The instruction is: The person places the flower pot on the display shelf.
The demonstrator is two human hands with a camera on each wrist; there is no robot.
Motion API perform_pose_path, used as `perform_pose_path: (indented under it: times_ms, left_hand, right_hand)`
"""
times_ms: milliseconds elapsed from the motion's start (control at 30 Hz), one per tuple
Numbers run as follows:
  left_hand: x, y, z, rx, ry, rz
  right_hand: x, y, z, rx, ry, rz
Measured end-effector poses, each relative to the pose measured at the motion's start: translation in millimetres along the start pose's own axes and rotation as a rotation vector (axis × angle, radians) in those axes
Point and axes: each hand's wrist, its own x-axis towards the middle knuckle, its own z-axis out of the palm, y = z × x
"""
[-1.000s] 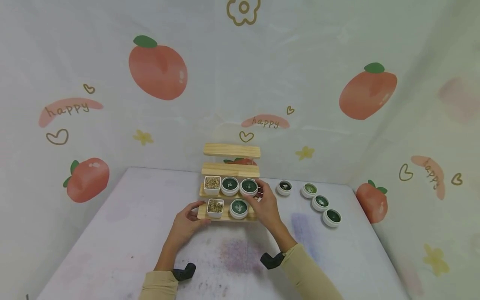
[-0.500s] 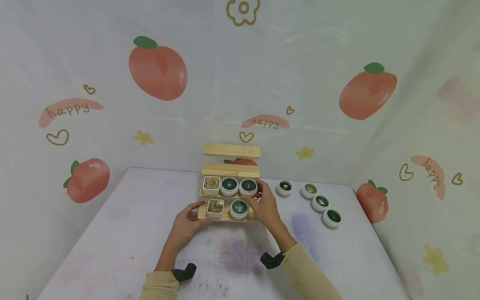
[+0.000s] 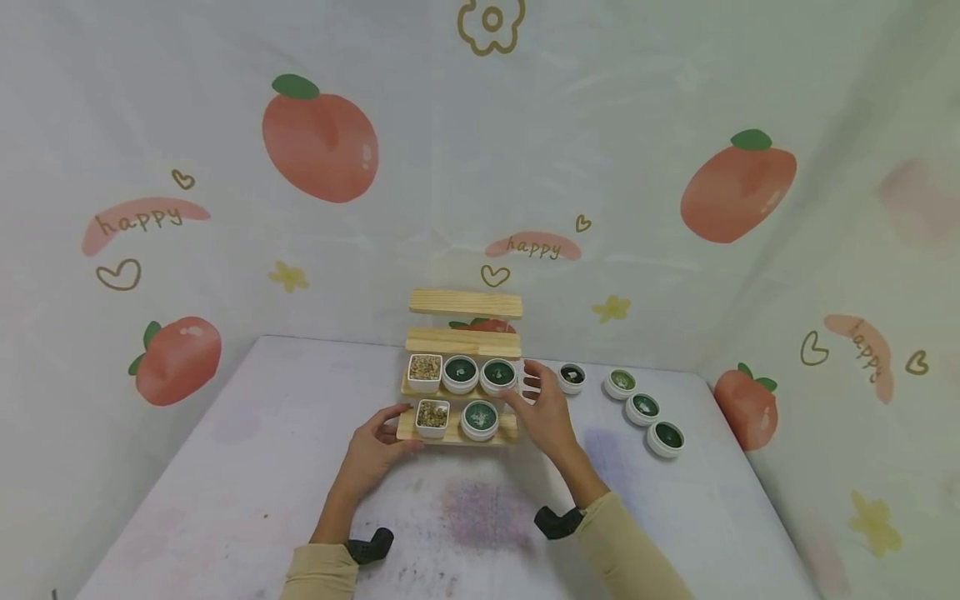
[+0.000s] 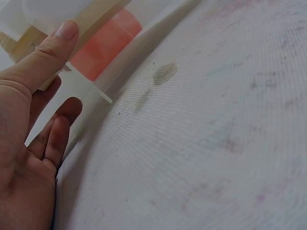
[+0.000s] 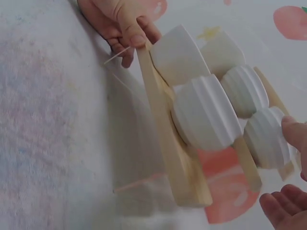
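A tiered wooden display rack (image 3: 465, 302) stands on the table. On its lowest tier are a square white pot (image 3: 432, 418) with grainy tan filling and a round white pot (image 3: 480, 419) with a green top. The tier above bears another square pot (image 3: 425, 372) and two round pots, one in the middle (image 3: 461, 374) and one at the right end (image 3: 498, 375). My left hand (image 3: 372, 450) holds the lowest tier's left end, thumb in front. My right hand (image 3: 547, 408) is spread beside the right-end pot, its thumb (image 5: 293, 132) close to the ribbed side; contact is unclear.
Several round white pots stand on the table right of the rack: a dark one (image 3: 572, 377), a lighter green one (image 3: 620, 383) and dark green ones nearer me (image 3: 665, 438). A fruit-printed cloth (image 3: 420, 208) hangs close behind the rack.
My right hand has loosened from the right-end pot and shifted slightly right, its fingers opening. The left hand keeps its place on the rack. The pots stay where they were.
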Motion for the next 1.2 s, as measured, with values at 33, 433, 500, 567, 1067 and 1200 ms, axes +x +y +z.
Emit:
perform_pose_path:
  times_ms: [33, 433, 500, 567, 1067, 1200]
  left_hand:
    - [-0.1, 0.3, -0.2, 0.003, 0.001, 0.000]
    - [-1.7, 1.9, -1.3, 0.002, 0.006, -0.004]
    - [-2.0, 1.7, -1.0, 0.002, 0.006, -0.007]
    - [-2.4, 1.9, -0.8, 0.001, 0.009, -0.009]
    - [-2.2, 2.2, 1.1, 0.006, 0.015, -0.002]
    - [-1.6, 1.5, 1.2, 0.006, 0.018, 0.002]
  right_hand:
    - [0.3, 1, -1, 0.005, 0.008, 0.010]
    - [12.1, 40, -26, -0.085, 0.055, 0.004]
    - [14.6, 46, -31, -0.122, 0.052, 0.018]
    - [16.8, 51, -37, -0.184, 0.045, 0.029]
    - [39.2, 92, -56, -0.367, 0.031, 0.073]
    - [45.3, 99, -54, -0.366, 0.049, 0.076]
